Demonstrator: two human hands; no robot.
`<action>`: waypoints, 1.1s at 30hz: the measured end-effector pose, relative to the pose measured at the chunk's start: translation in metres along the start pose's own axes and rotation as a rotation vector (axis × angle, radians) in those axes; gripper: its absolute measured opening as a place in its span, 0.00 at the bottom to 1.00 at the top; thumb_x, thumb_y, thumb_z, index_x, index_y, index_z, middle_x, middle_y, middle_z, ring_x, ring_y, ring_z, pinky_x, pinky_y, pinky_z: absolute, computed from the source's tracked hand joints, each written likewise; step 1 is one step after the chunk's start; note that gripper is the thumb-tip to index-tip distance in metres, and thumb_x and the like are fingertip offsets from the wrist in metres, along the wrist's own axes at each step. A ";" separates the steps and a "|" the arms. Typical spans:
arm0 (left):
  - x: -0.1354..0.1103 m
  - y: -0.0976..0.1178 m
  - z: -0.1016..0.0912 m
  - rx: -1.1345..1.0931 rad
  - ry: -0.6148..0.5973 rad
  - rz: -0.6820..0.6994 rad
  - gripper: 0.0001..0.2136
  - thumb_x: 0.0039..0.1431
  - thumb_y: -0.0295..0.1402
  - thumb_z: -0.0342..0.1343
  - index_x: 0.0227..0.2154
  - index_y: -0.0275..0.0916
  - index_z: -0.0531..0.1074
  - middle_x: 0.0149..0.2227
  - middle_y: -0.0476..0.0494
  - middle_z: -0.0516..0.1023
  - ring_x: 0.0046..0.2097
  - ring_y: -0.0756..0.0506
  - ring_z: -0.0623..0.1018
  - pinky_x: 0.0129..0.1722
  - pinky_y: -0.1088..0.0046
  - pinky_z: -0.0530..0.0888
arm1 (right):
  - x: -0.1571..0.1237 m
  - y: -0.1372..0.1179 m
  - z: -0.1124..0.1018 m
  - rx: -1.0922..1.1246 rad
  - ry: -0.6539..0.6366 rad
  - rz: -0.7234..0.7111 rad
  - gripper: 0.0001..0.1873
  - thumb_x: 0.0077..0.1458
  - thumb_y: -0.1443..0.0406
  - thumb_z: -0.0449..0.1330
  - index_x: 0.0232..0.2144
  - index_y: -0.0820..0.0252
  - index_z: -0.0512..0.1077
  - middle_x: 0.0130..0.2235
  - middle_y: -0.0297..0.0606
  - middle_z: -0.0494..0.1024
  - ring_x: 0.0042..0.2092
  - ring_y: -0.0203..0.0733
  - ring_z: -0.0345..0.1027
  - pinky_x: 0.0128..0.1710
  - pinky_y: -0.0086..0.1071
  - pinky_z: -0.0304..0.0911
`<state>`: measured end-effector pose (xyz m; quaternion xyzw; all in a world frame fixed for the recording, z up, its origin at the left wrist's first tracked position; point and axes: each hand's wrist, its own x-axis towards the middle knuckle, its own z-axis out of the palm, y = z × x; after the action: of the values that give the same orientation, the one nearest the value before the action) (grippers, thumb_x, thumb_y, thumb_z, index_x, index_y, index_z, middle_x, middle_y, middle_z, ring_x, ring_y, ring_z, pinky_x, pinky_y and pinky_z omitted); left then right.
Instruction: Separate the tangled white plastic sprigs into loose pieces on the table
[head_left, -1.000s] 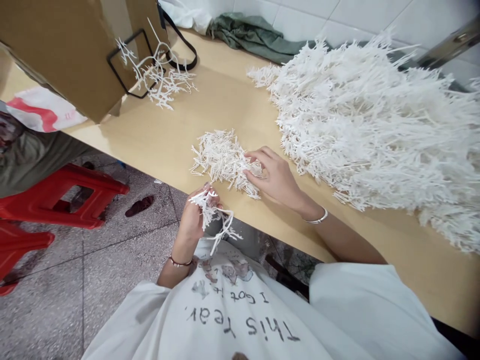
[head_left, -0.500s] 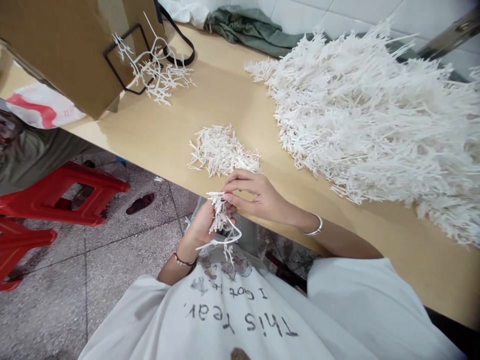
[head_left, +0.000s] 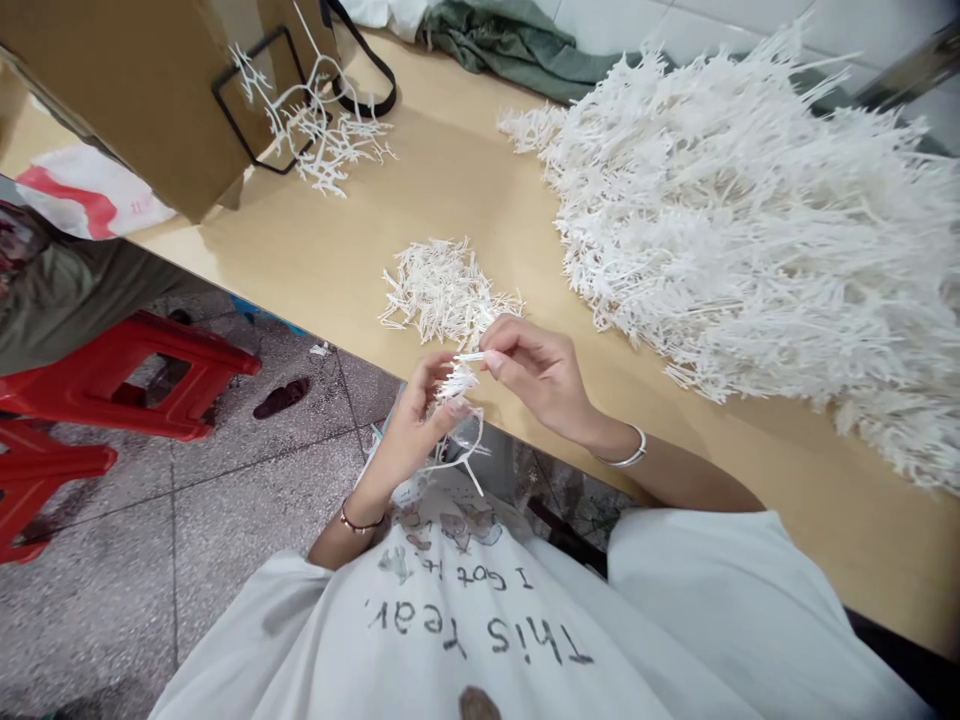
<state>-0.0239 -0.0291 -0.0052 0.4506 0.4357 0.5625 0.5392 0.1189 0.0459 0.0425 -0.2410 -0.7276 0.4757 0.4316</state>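
Note:
My left hand (head_left: 411, 430) is closed round a white plastic sprue (head_left: 457, 415) with small sticks branching off it, held just off the front edge of the wooden table (head_left: 352, 240). My right hand (head_left: 536, 372) pinches one small white stick (head_left: 471, 357) at the top of that sprue with thumb and forefinger. Just beyond my hands lies a small pile of loose white sticks (head_left: 442, 290) on the table.
A big heap of white sprues (head_left: 750, 230) fills the table's right side. A cardboard box (head_left: 142, 90) stands at the back left with bare sprue stalks (head_left: 315, 140) and a black strap beside it. Red stools (head_left: 112, 380) stand on the floor at left. Green cloth (head_left: 517, 45) lies at the back.
My right hand came back from the small pile to the sprue in my left hand and now pinches a stick on it. My left hand rose slightly toward the table edge.

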 end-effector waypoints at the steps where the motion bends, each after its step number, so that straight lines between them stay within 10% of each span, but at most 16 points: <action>1: -0.001 0.002 0.000 0.073 0.015 0.059 0.21 0.53 0.43 0.58 0.48 0.43 0.66 0.44 0.44 0.73 0.46 0.45 0.74 0.46 0.68 0.70 | 0.000 -0.002 0.000 0.014 0.002 0.004 0.10 0.56 0.65 0.57 0.24 0.62 0.67 0.26 0.33 0.66 0.29 0.33 0.60 0.28 0.28 0.55; 9: -0.011 0.024 0.000 0.506 0.108 0.305 0.06 0.57 0.31 0.56 0.37 0.39 0.75 0.35 0.45 0.79 0.37 0.48 0.76 0.38 0.73 0.70 | -0.005 -0.001 0.001 0.164 0.081 0.088 0.11 0.56 0.67 0.57 0.22 0.62 0.65 0.24 0.31 0.65 0.25 0.30 0.56 0.25 0.26 0.53; 21: -0.015 0.029 -0.005 0.415 0.104 0.139 0.15 0.62 0.39 0.47 0.29 0.37 0.75 0.26 0.47 0.75 0.29 0.49 0.72 0.32 0.73 0.67 | -0.008 -0.006 0.005 -0.124 -0.186 0.026 0.06 0.58 0.66 0.55 0.29 0.63 0.67 0.25 0.31 0.66 0.27 0.30 0.59 0.27 0.26 0.56; 26: -0.010 0.027 -0.010 0.173 -0.086 -0.078 0.23 0.64 0.45 0.37 0.31 0.37 0.74 0.30 0.45 0.77 0.36 0.46 0.74 0.41 0.70 0.68 | -0.010 -0.002 0.006 -0.100 -0.113 -0.055 0.04 0.59 0.68 0.54 0.31 0.62 0.67 0.27 0.32 0.67 0.27 0.29 0.60 0.27 0.25 0.58; 33: -0.006 0.021 -0.022 -0.106 -0.314 -0.260 0.09 0.58 0.39 0.53 0.33 0.38 0.72 0.30 0.48 0.72 0.30 0.50 0.69 0.34 0.74 0.66 | -0.008 0.004 0.004 0.096 -0.176 -0.079 0.04 0.61 0.68 0.52 0.34 0.62 0.67 0.30 0.34 0.66 0.31 0.31 0.61 0.30 0.27 0.59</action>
<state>-0.0502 -0.0365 0.0106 0.4436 0.3704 0.4333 0.6915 0.1194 0.0393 0.0343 -0.1483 -0.7479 0.5119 0.3957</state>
